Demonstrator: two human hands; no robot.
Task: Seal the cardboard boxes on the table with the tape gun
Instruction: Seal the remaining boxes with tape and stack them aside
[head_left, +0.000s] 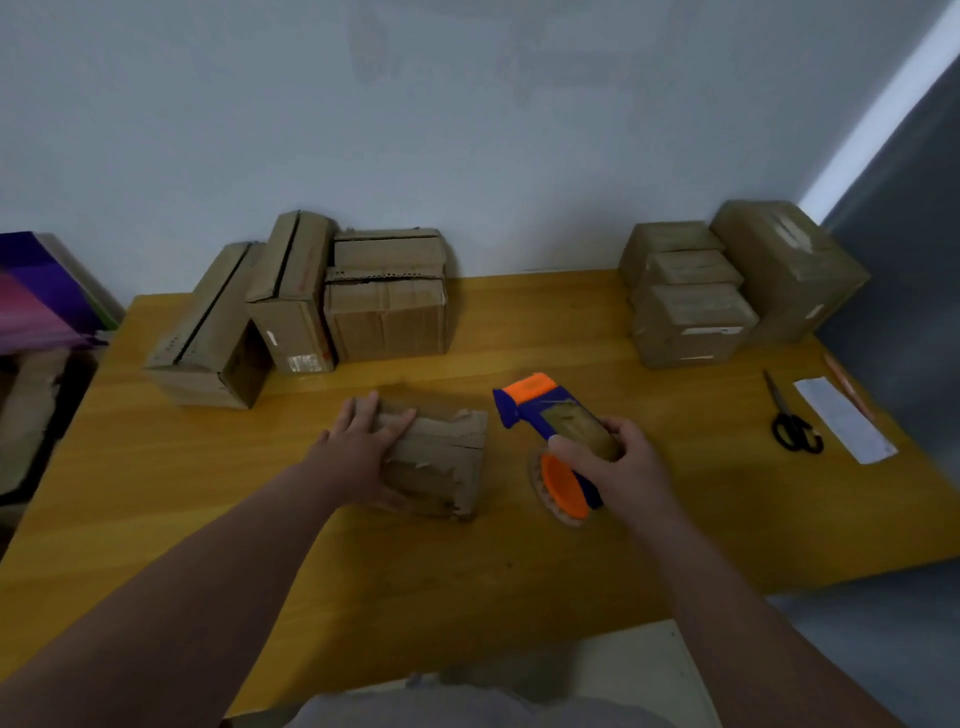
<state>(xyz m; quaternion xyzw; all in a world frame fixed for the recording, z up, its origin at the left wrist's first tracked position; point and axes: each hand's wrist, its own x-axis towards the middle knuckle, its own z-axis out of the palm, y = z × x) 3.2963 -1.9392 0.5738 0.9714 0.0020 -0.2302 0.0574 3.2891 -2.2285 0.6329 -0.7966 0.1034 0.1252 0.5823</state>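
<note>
A small worn cardboard box (441, 457) lies in the middle of the yellow wooden table (519, 561). My left hand (363, 441) holds its left end, fingers laid over the top and thumb at the near side. To its right my right hand (623, 467) grips a blue and orange tape gun (550, 415) loaded with a brown tape roll. The gun's orange head points away from me, just right of the box and apart from it.
Several cardboard boxes (384, 312) with unsealed flaps stand at the back left. A stack of taped boxes (691, 312) stands at the back right. Black scissors (792, 423), a white paper strip (844, 421) and a pencil (847, 384) lie at the right edge.
</note>
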